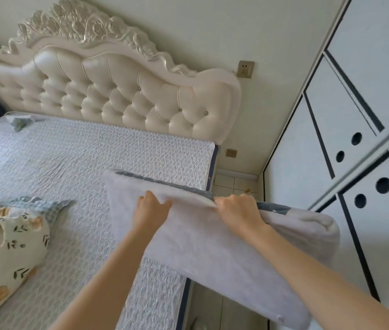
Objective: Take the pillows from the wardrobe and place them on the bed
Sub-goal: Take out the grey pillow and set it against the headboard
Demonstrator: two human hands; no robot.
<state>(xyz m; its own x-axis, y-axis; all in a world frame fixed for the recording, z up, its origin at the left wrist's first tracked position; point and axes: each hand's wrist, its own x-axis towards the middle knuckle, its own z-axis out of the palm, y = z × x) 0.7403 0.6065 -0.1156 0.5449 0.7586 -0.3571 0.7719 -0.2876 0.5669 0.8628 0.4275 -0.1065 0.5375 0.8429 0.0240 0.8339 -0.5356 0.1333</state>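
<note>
A white fluffy pillow (212, 248) with a blue patterned underside hangs in the air over the right edge of the bed (74, 158). My left hand (151, 208) grips its far long edge near the middle. My right hand (236, 209) grips the same edge a little further right. About half of the pillow juts out past the mattress toward the wardrobe (345, 129), whose white doors are closed. A second pillow (5, 244) with a floral cover and blue frill lies on the bed at the left.
The tufted cream headboard (107, 91) stands at the back against the wall. A narrow strip of tiled floor (234, 182) runs between bed and wardrobe. A small crumpled cloth (19, 122) lies at the bed's far left corner.
</note>
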